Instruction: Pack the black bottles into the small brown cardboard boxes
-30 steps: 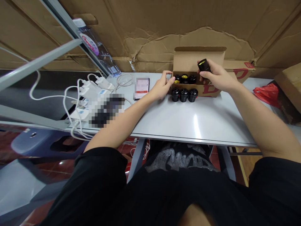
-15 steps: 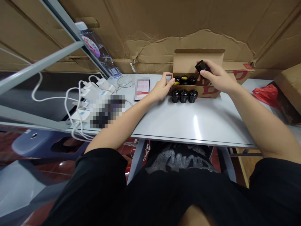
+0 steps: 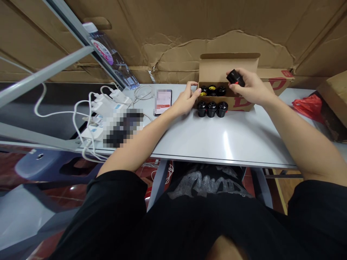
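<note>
My right hand (image 3: 251,85) is closed around a black lamp socket (image 3: 235,77) with a small red spot on its side. It holds the socket tilted above the right part of an open cardboard box (image 3: 244,104). My left hand (image 3: 187,99) grips the box's left end, thumb at the front corner. Inside the box's left part sit several black sockets (image 3: 221,90), some showing yellow threaded rings. Three more black sockets (image 3: 211,109) stand upright in a row on the table, just in front of the box. My right fingers partly hide the box's interior.
A phone (image 3: 163,102) lies left of my left hand. Farther left are a power strip with white chargers (image 3: 100,106), cables and a blurred dark object (image 3: 123,128). A water bottle (image 3: 111,57) leans by the metal frame. At right lie a red plastic bag (image 3: 307,107) and another carton (image 3: 334,101).
My right hand has turned the socket slightly, so its yellow rim no longer shows and a red spot does. The left hand stays on the box; the view has shifted a little.
</note>
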`<act>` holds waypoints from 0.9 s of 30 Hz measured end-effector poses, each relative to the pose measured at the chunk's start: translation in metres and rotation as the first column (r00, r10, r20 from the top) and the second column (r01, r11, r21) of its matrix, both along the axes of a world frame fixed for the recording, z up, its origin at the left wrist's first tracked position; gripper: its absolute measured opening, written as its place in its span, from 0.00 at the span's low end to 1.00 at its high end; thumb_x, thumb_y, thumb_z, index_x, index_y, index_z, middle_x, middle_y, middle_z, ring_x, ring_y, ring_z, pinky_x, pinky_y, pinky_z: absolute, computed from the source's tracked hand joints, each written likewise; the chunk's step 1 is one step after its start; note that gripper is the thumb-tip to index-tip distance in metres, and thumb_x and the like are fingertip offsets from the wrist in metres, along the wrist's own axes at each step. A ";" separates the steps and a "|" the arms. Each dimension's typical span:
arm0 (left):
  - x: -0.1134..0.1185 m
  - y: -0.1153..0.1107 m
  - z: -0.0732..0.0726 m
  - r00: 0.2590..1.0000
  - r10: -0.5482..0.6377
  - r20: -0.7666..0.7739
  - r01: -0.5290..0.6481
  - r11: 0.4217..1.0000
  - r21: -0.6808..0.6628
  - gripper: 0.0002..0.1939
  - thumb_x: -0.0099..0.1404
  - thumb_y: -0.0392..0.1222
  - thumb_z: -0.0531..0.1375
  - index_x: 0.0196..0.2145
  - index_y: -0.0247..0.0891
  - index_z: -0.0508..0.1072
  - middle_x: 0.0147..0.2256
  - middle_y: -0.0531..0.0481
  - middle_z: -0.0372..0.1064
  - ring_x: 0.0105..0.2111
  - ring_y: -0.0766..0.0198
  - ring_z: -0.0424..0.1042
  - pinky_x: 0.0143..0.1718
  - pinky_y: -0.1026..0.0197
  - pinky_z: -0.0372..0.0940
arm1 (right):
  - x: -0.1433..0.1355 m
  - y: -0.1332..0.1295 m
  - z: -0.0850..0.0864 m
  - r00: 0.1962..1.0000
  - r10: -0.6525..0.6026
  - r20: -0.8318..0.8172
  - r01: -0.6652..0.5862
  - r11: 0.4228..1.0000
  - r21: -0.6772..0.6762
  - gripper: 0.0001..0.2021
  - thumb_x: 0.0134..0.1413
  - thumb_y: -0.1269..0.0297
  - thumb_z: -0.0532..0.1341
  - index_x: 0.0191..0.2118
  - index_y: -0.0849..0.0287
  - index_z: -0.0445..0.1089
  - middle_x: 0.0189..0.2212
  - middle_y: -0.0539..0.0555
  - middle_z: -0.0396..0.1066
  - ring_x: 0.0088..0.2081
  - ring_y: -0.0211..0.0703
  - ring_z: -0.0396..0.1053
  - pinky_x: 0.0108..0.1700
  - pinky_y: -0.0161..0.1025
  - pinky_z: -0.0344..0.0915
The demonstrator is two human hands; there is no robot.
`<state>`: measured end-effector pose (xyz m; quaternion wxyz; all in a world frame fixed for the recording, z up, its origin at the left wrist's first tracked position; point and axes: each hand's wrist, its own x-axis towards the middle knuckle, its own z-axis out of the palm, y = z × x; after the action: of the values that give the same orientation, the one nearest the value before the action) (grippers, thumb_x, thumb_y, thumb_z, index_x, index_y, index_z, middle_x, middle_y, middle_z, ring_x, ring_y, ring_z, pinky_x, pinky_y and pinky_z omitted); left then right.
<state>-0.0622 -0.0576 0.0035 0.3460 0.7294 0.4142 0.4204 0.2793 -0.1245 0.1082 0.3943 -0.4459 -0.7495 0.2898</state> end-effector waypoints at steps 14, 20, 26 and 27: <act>-0.002 0.000 0.000 0.999 -0.002 -0.036 0.002 1.000 0.001 0.35 0.87 0.81 0.64 0.71 0.51 0.74 0.31 0.53 0.72 0.40 0.45 0.86 0.63 0.35 0.81 | 0.000 0.002 -0.001 0.996 -0.037 0.084 0.034 0.999 0.034 0.30 0.62 0.26 0.83 0.57 0.39 0.85 0.55 0.57 0.87 0.65 0.75 0.79 0.68 0.70 0.81; -0.002 -0.001 0.002 0.998 -0.006 -0.065 0.007 1.000 0.014 0.32 0.88 0.78 0.63 0.70 0.53 0.73 0.32 0.52 0.74 0.37 0.47 0.83 0.59 0.37 0.80 | 0.002 0.007 -0.007 0.970 -0.063 0.235 0.035 0.992 0.123 0.31 0.65 0.32 0.82 0.62 0.46 0.89 0.59 0.64 0.85 0.60 0.74 0.80 0.67 0.69 0.81; 0.001 -0.006 0.007 0.999 -0.004 -0.054 0.004 1.000 0.000 0.29 0.89 0.75 0.64 0.70 0.52 0.72 0.32 0.53 0.75 0.38 0.49 0.83 0.59 0.39 0.81 | 0.004 0.012 -0.012 0.941 0.000 0.339 -0.042 0.992 0.116 0.28 0.68 0.39 0.77 0.65 0.49 0.91 0.56 0.62 0.88 0.54 0.71 0.86 0.63 0.68 0.84; 0.002 -0.007 0.007 0.999 -0.001 -0.053 0.001 1.000 -0.003 0.29 0.90 0.74 0.64 0.70 0.51 0.72 0.32 0.53 0.75 0.38 0.48 0.83 0.59 0.39 0.82 | 0.003 0.011 -0.011 0.937 0.019 0.349 -0.055 0.994 0.093 0.27 0.69 0.39 0.76 0.64 0.49 0.92 0.55 0.62 0.89 0.54 0.70 0.86 0.62 0.67 0.85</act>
<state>-0.0603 -0.0642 0.0104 0.3363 0.7399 0.4235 0.4001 0.2824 -0.1133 0.0971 0.2724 -0.4555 -0.8292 0.1754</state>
